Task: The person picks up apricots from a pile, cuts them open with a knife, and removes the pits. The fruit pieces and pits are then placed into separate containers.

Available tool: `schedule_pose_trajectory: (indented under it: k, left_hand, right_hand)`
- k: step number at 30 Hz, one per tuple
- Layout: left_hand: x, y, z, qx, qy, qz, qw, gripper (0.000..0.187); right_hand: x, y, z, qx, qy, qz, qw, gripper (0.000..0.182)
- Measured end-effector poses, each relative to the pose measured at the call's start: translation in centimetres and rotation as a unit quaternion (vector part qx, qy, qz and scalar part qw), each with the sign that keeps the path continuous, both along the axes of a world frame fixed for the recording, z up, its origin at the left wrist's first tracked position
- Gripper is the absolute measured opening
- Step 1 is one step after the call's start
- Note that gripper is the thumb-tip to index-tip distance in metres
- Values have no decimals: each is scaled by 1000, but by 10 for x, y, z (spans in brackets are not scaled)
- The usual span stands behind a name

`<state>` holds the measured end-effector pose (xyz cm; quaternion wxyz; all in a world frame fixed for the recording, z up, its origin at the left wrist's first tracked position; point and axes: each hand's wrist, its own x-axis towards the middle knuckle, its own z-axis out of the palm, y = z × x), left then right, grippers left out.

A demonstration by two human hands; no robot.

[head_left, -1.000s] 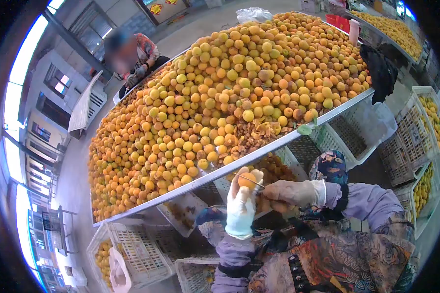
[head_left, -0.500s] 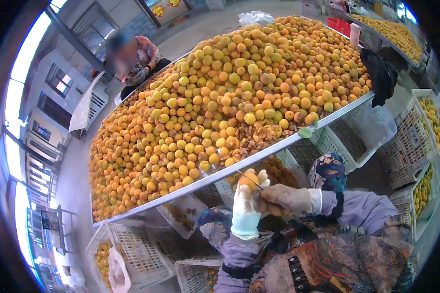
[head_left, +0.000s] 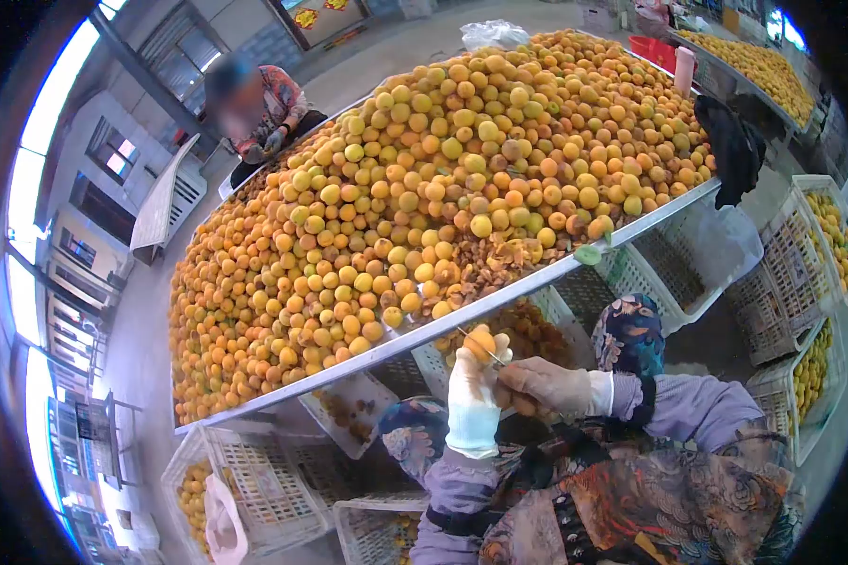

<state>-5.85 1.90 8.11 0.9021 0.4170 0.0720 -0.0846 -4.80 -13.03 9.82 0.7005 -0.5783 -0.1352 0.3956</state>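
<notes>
Gloved hands cut an apricot below the heaped worktop.

The left hand, low centre of the frame, holds an apricot upright in its fingers, closed round the fruit. The right hand, just beside it, grips a thin blade whose edge lies across the apricot; its fingers are closed on the handle, which is hidden. Right behind the hands sits a white crate of cut fruit. Above runs the worktop rim, and the pile of apricots fills the middle of the frame. At the upper left another person sits at the far edge. More crates stand at the lower left and right.
</notes>
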Motion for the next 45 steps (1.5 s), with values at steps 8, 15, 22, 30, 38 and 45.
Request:
schedule_pose_trajectory:
  k: [8,15,22,30,38,45]
  left_hand:
    - [7,6,-19,162,-104,41,980,48]
    - [6,-2,-16,103,-53,44,992,51]
    - [4,-1,-12,210,-68,38,974,51]
    - [2,-3,-15,30,-10,-35,999,54]
    - [3,9,-10,396,-222,123,883,43]
    - [-2,5,-12,682,-391,145,601,57]
  right_hand:
    - [4,-7,9,-80,25,37,996,41]
    - [3,-3,-7,12,45,32,998,42]
    - [0,1,-6,42,81,15,996,47]
    - [-3,5,-18,270,285,61,918,43]
    - [18,-10,4,42,28,-190,980,37]
    - [20,29,-16,55,15,-277,959,29]
